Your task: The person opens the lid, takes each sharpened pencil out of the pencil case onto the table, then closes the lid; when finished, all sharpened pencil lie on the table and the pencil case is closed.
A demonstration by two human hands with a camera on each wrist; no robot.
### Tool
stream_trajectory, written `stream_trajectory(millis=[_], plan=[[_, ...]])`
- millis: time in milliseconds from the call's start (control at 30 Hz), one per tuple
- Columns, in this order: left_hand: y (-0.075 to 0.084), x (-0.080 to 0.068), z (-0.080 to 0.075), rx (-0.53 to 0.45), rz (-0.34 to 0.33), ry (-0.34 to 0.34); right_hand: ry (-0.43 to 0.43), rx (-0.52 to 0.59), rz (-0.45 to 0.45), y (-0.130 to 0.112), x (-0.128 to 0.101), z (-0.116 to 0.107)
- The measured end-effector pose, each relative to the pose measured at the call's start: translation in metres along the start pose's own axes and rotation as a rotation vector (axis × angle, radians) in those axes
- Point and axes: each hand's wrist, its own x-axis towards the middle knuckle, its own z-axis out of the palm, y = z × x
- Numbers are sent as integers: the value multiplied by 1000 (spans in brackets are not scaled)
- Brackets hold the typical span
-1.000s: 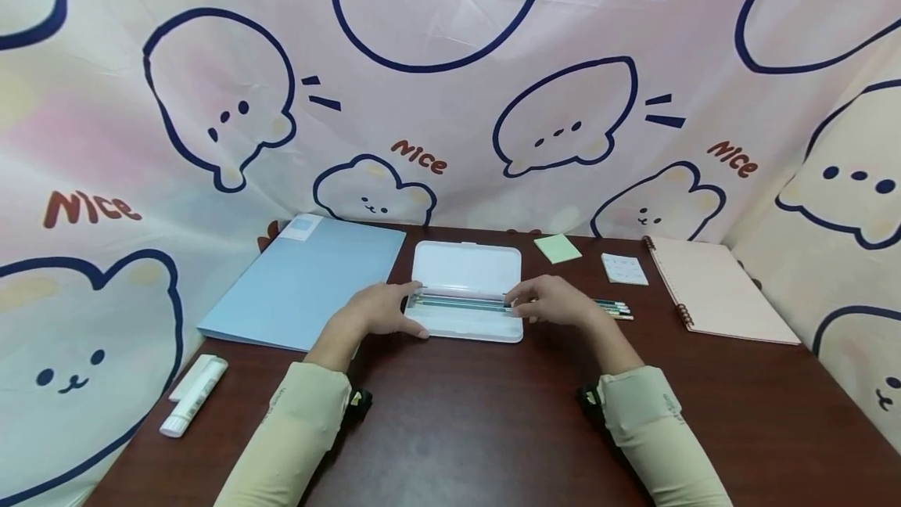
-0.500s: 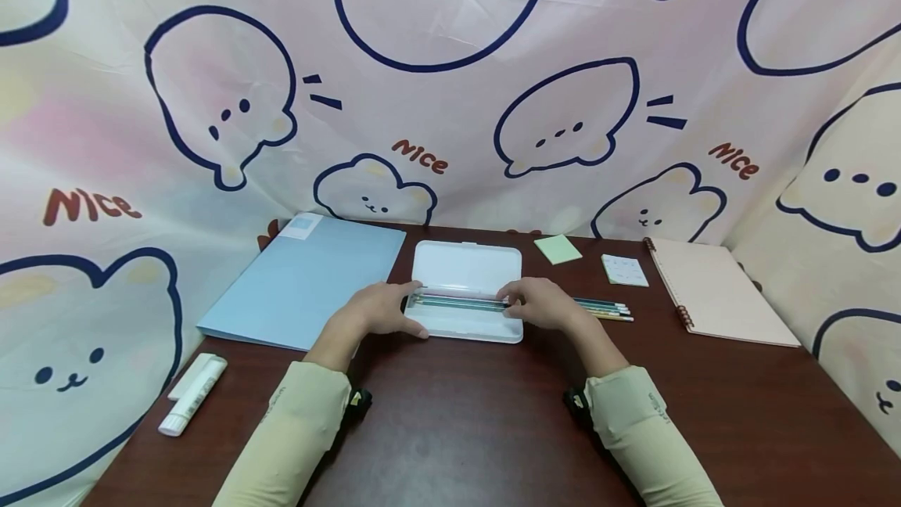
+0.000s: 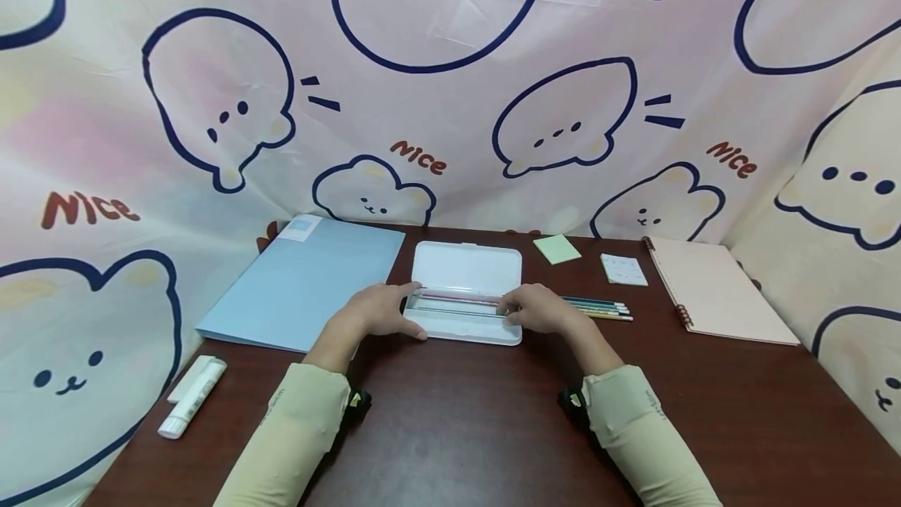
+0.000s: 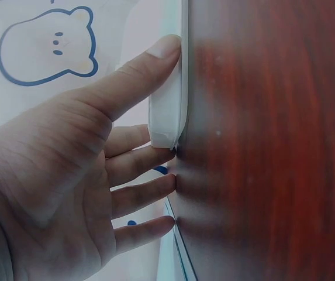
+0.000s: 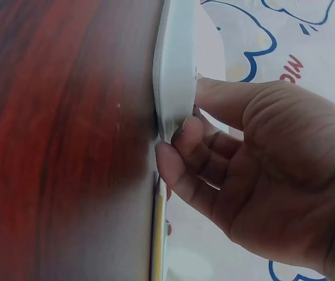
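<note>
A white pencil case (image 3: 466,266) lies with its lid raised at the back. Thin pencils (image 3: 457,313) lie lengthwise in its tray, one greenish at the front and a pinkish one behind. My left hand (image 3: 376,309) holds the tray's left end, thumb along the front edge and fingers around the end, as the left wrist view (image 4: 68,158) also shows. At the right end, my right hand (image 3: 542,308) has its thumb and forefinger inside the tray over the pencil ends. Its other fingers bend around the outer corner (image 5: 176,126). I cannot tell whether the hidden fingertips pinch a pencil.
More pencils (image 3: 598,308) lie on the table right of the case. A blue folder (image 3: 303,280) is at the left, with a glue stick (image 3: 192,397) in front. Green sticky notes (image 3: 557,249), a small white pad (image 3: 623,269) and a spiral notebook (image 3: 721,292) lie at the right.
The right hand has moved left with its pencils to the tray's right end. The bundled pencils have spread apart in the tray. The left hand stays where it was.
</note>
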Motion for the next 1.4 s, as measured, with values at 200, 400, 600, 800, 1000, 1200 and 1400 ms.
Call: stream_trajectory(millis=[200, 400, 600, 800, 1000, 1200, 1400], plan=[[0, 0, 0, -9, 5, 2, 41, 41, -6, 5, -1, -3], [-1, 1, 0, -7, 8, 3, 96, 100, 23, 15, -8, -11], [-1, 1, 0, 1, 8, 3, 113, 128, 15, 34, -21, -22], [0, 0, 0, -2, 7, 2, 124, 165, -4, 56, -38, -34], [1, 0, -1, 3, 8, -4, 137, 270, 21, 81, -58, -43], [1, 0, -1, 1, 13, -5, 166, 264, 95, 106, -83, -51], [-1, 1, 0, 0, 7, -2, 166, 232, 178, 126, -104, -55]])
